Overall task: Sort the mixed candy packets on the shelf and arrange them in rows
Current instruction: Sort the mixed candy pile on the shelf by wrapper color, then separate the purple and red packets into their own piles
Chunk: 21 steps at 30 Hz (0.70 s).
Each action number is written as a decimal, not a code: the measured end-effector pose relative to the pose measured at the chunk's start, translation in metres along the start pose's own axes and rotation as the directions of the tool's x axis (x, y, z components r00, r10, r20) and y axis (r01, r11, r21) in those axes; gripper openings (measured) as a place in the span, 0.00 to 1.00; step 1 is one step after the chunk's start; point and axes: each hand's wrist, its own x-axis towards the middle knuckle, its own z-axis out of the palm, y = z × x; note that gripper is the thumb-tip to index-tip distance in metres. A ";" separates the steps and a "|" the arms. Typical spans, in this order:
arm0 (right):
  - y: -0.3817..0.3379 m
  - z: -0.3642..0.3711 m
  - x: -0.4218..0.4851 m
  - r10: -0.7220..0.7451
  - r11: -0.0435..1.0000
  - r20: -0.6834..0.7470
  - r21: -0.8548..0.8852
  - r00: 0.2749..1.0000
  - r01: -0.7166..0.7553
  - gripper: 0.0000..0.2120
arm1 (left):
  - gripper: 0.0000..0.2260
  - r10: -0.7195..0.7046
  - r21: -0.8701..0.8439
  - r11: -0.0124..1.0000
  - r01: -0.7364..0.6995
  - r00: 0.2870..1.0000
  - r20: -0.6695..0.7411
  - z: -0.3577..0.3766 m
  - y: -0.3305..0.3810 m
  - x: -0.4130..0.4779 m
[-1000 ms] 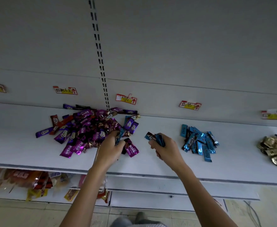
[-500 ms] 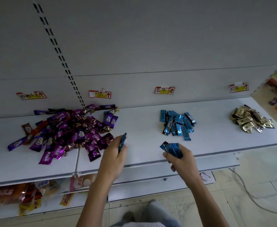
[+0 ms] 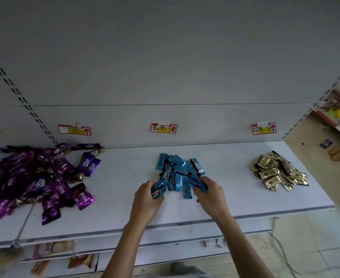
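1. Although two colours already lie apart, the mixed heap (image 3: 36, 177) of mostly purple candy packets sprawls unsorted at the left end of the shelf (image 3: 245, 199).
2. At mid-shelf the left hand (image 3: 146, 200) has its fingers curled round one blue packet (image 3: 158, 191), touching the near edge of the blue pile (image 3: 178, 171).
3. Beside it, the right hand (image 3: 212, 197) grips a bunch of blue packets (image 3: 200, 184) in closed fingers against the same pile, below a red-bordered price label (image 3: 163, 128).
4. Well apart to the right, the gold pile (image 3: 278, 171) lies loose.
5. By my judgement, sorting is partway; no rows exist yet.
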 end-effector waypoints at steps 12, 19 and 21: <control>0.023 0.009 0.067 -0.134 0.919 0.159 -0.350 0.978 0.182 0.22 | 0.26 0.094 0.266 0.962 -0.060 0.989 -0.117 0.047 0.003 0.023; 0.023 0.006 0.069 -0.253 0.907 0.138 -0.312 0.958 0.284 0.23 | 0.20 0.194 0.243 0.958 -0.155 0.970 -0.149 0.020 0.001 0.017; 0.014 0.009 0.066 -0.319 0.918 0.113 -0.211 0.941 0.336 0.20 | 0.17 0.183 0.198 0.969 -0.146 0.965 -0.187 0.003 0.006 0.010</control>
